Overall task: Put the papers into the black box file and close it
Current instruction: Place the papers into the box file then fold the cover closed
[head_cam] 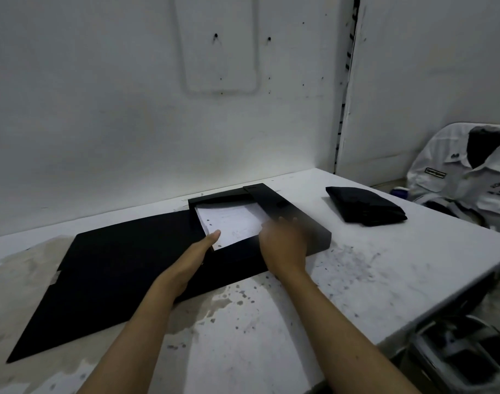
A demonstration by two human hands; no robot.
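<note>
From the head camera, the stack of white punched papers (230, 227) lies tilted inside the shallow black cardboard box file (295, 223), directly between the two hands. The left hand (192, 255) reaches in from the near left, fingers straight and flat, its thumb tip touching the near left corner of the sheets without gripping them. The right hand (284, 243) is blurred, spread over the right edge of the stack and the box file's right wall; whether it grips anything cannot be told.

The box file is open, its wide black lid flap (109, 282) lying flat on the table to the left, and the papers are the only contents that show.

The white table (365, 282) is stained and speckled with dark spots. A folded black cloth (365, 207) rests near its far right edge, well apart from the box. Behind stands a marked white wall (129, 109), and a white printed shirt (467, 177) is draped at the right.
</note>
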